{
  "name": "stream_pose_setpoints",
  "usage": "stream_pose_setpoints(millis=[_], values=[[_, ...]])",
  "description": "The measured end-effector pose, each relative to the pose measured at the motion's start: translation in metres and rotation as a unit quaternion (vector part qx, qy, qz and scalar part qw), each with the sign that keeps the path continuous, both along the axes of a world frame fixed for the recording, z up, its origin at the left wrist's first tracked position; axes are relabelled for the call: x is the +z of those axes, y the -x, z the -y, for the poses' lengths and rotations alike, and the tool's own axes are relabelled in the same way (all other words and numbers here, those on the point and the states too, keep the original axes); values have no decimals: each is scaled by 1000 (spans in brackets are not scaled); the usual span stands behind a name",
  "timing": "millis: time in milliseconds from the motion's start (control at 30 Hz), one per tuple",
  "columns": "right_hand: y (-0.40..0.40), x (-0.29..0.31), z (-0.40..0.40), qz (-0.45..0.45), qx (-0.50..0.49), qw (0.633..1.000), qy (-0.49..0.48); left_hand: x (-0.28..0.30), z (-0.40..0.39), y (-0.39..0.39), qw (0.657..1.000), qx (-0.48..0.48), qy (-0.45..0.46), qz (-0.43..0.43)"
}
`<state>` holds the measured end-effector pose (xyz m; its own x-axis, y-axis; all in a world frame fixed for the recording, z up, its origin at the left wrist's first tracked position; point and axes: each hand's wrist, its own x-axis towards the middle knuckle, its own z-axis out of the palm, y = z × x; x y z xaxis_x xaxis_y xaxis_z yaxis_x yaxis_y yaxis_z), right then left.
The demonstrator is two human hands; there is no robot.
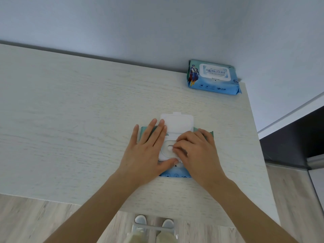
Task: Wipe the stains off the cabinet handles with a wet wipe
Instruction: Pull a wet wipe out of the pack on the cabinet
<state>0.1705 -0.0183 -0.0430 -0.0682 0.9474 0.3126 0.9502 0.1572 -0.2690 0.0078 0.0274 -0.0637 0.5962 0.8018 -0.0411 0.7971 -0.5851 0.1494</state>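
Looking down past my feet (154, 223) on the wood floor (35, 221), both arms are reaching out over the counter (70, 120) to the wipes pack (175, 175) right in front of me. My left hand (145, 151) is lying flat and open on the left half of the pack, thumb hooked along the near edge of the white plastic frame, so it's pinning the thing down, not gripping it. My right hand (194, 151) is the one doing the work: fingertips bunched up right at the oval dispensing slot (169, 147), which sits just left of my grip, basically touching. I can't honestly tell if I've got a wipe pinched yet; the fingers cover the spot and no sheet is showing. The pack's long axis runs left to right across me, and the flip lid (177, 122) is swung open on the far side, so I'd guess the pull goes up and back toward me while the left hand holds it down. Most of the pack's print is hidden under my hands. Further back, well apart near the far right corner by the wall (157, 23), there's a second pack (213, 77) with its lid down. No cabinet handles in view at all, they're out of frame somewhere.
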Motion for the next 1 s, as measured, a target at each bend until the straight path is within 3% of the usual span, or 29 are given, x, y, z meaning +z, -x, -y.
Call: stream_pose_setpoints(millis=[267,533,1000], values=[[1,-2,-1,33,34,998,-30,5,1,-1,999,-10,0,40],[-4,-2,2,-82,9,996,-16,2,0,-1,1000,1,10,25],[1,3,7,-82,-13,996,35,-3,1,-1,998,3,11,63]])
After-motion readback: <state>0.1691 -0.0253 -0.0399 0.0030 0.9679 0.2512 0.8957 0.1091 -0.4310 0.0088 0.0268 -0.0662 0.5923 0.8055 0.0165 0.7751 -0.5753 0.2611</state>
